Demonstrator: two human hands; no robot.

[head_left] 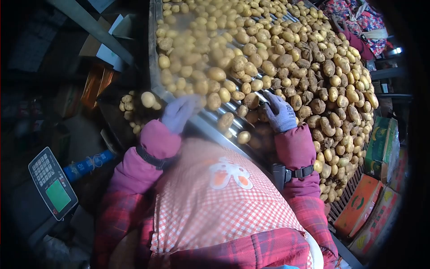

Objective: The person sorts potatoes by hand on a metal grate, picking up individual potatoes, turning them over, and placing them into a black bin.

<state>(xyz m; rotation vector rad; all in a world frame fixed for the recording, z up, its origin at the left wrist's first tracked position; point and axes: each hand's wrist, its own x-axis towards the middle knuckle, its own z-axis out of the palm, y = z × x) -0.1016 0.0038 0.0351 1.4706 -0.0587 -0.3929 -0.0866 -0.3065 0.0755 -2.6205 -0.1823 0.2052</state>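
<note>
My left hand [181, 112], in a pale purple glove, is at the metal edge on the left side of the sorting table; motion blur hides how its fingers are set. Just left of it a pale potato [148, 99] shows above a small heap of potatoes [128, 106]. My right hand [280, 114], gloved alike, reaches over the metal rollers [230, 106] with thumb and fingers apart, holding nothing that I can see. Beside its fingertips lies a brown potato [251, 100]. Many more potatoes [216, 74], some muddy, cover the rollers.
A large potato mound [333, 94] rises on the right. Another person's sleeve [358, 45] shows at the top right. Cardboard boxes [358, 204] stand at lower right. A scale display [53, 184] is on the left. A metal beam [92, 29] crosses the upper left.
</note>
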